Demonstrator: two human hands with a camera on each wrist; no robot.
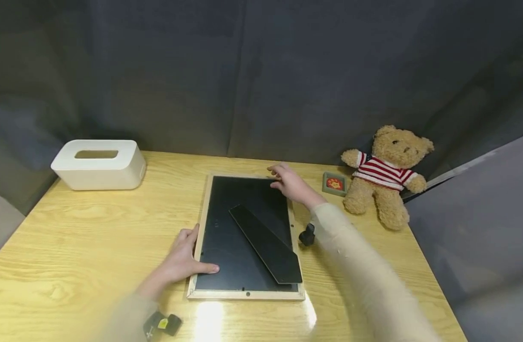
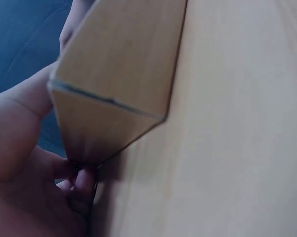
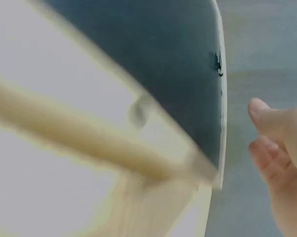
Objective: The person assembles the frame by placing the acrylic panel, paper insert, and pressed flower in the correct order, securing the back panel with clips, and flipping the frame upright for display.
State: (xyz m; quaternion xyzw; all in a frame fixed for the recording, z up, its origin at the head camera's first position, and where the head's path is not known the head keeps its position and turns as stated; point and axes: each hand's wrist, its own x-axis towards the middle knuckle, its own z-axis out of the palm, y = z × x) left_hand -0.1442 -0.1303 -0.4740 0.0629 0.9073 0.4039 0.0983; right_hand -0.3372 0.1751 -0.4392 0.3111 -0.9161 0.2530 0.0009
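Note:
A picture frame (image 1: 203,212) with a light wood border lies face down, its black backing board (image 1: 227,237) up. A black easel stand (image 1: 267,247) slants across the backing. At the frame's left side my left hand (image 1: 182,256) grips the border, thumb over the backing and fingers along the outer edge. The left wrist view shows those fingers (image 2: 84,182) at the wooden side near a corner. My right hand (image 1: 292,183) hovers by the top right corner, fingers loosely bent and holding nothing; in the right wrist view this hand (image 3: 284,148) is apart from the border.
A white tissue box (image 1: 103,164) stands at the back left of the wooden table (image 1: 94,237). At the back right, a teddy bear (image 1: 383,178) in a striped shirt sits beside a small green square (image 1: 334,184) with a red centre. Dark curtain hangs behind.

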